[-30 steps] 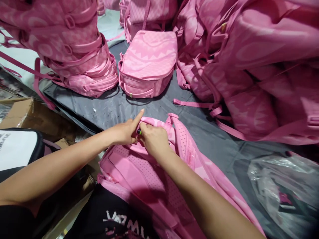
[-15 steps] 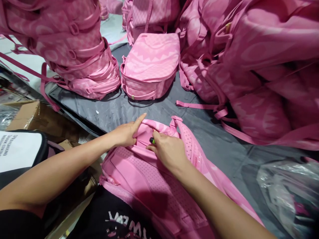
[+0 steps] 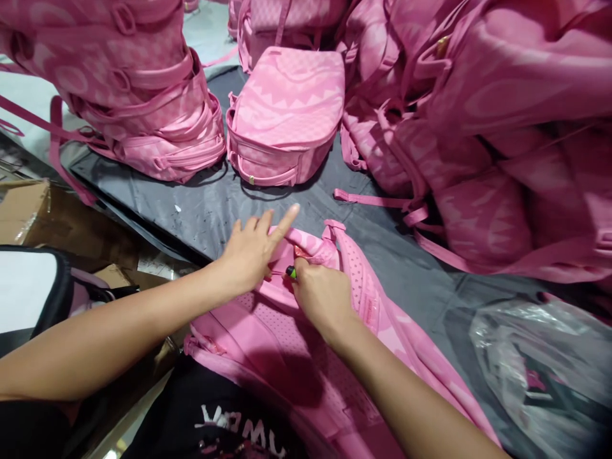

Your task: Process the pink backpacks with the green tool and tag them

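A pink backpack (image 3: pixel 282 331) lies in front of me, dotted mesh back panel up, its top pocket gaping. My left hand (image 3: pixel 251 255) rests at the left side of that opening, fingers spread and pointing away, the thumb side near the pocket edge. Closed in a fist, my right hand (image 3: pixel 322 293) is at the opening's right side. From it pokes the black and green end of a small tool (image 3: pixel 291 272); the rest is hidden in the fist. A shiny reddish patch (image 3: pixel 303 252) shows inside the pocket just beyond the right hand.
Another pink backpack (image 3: pixel 289 115) lies flat ahead on the grey-covered table (image 3: pixel 191 217). Stacked pink backpacks (image 3: pixel 153 95) rise at the left, a large heap (image 3: pixel 492 146) at the right. A clear plastic bag (image 3: pixel 540 363) lies right; cardboard boxes (image 3: pixel 71 217) stand lower left.
My left hand has lifted and turned, its fingers now spreading over the pocket's far edge. The reddish patch inside shows more. My right hand stays closed on the small tool. The view has shifted slightly.
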Available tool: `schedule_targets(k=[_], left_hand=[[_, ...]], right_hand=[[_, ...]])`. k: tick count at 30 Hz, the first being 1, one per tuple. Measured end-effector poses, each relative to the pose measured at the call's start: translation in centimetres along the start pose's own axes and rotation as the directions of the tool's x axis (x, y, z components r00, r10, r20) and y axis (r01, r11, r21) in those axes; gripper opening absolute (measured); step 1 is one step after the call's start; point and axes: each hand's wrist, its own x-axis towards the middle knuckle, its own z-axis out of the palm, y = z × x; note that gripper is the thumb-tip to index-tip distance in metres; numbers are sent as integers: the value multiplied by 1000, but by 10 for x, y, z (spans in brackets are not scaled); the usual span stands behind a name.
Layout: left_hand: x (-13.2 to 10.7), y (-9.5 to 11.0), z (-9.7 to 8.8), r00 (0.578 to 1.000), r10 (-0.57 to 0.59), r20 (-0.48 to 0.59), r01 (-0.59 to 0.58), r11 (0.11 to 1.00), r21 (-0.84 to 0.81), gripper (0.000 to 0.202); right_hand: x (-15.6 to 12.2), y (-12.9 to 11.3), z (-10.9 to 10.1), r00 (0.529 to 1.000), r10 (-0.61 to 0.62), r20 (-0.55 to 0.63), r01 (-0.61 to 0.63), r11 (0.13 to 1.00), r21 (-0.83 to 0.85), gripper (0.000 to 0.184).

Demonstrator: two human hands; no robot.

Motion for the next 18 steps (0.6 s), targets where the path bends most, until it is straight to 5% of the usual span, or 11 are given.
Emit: schedule_targets(k=[5,12,18], left_hand=[[11,12,12,990,111,-82,-105,992,74,114],[11,5,18,991,87,-101,-91,995,-36,109],[9,10,12,996,51,-77,-56,997,-56,110]], right_hand=[[0,2,-1,1000,9,-25,-9,1000,-7,13],[-11,14,-22,992,51,118,-39,994,-105,16],[-14,21,-21,990,69,120,-55,992,-116,16]])
